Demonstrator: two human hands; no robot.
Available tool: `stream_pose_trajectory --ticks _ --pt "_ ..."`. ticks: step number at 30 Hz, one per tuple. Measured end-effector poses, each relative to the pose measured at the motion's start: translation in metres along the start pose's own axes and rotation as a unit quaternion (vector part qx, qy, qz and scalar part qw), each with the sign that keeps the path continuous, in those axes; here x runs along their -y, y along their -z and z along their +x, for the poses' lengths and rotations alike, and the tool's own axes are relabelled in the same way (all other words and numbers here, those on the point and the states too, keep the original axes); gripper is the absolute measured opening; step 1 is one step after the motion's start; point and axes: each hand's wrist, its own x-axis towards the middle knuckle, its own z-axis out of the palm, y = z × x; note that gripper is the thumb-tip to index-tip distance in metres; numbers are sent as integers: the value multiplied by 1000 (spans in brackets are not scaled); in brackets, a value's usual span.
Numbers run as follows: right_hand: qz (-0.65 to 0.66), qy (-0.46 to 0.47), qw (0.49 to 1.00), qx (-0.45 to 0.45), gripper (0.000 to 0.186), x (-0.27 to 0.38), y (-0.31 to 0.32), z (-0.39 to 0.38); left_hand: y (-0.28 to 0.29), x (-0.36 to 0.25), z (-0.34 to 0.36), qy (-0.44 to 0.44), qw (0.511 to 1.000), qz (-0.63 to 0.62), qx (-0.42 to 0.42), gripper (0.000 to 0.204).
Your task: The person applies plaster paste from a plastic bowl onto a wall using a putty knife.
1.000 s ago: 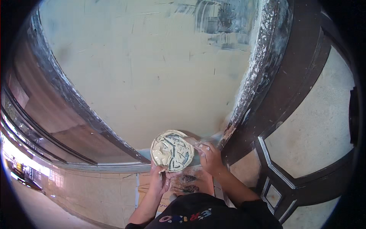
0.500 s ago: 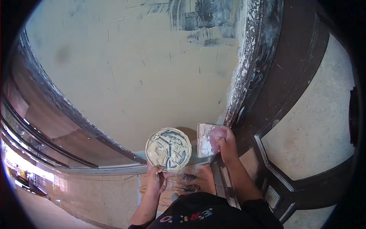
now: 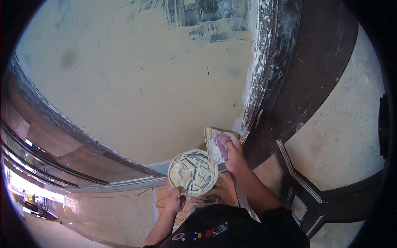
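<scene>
My left hand [image 3: 174, 200] grips the lower rim of a round tub [image 3: 193, 172] with cream-coloured putty smeared inside it. In my right hand [image 3: 235, 154] is a flat, roughly square putty spreader [image 3: 215, 146], pinkish and coated with white residue. Its lower left corner sits at the tub's upper right rim; whether they touch I cannot tell. Beyond both hands rises a large panel [image 3: 144, 99] covered in cream putty, with dark bare patches [image 3: 206, 18] near its top and a few thin dark scratches.
A dark frame [image 3: 306, 78] speckled with white runs along the panel's right side, beside a dark-trimmed pale panel [image 3: 339, 120]. Another dark edge [image 3: 78, 124] bounds it on the left. Below lie a stained cardboard sheet [image 3: 186, 215] and a tiled floor [image 3: 111, 211].
The spreader has moved left and up and now meets the tub's edge in view. The tub has shifted slightly right and down. The whole view has shifted a little.
</scene>
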Motion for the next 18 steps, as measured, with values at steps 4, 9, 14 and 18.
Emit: stream_pose_trajectory --ticks 4,9,14,18 --pt "25 69 996 -58 31 -7 0 3 6 5 -8 -15 996 -71 49 78" --pt "-84 124 984 -92 30 -9 5 4 31 -9 -15 -31 966 -217 141 61" --pt "-42 47 998 17 30 0 -5 -4 92 -19 -19 15 963 -250 96 68" --pt "129 -29 971 200 56 1 -35 -25 107 -27 -23 -14 974 -224 37 69"
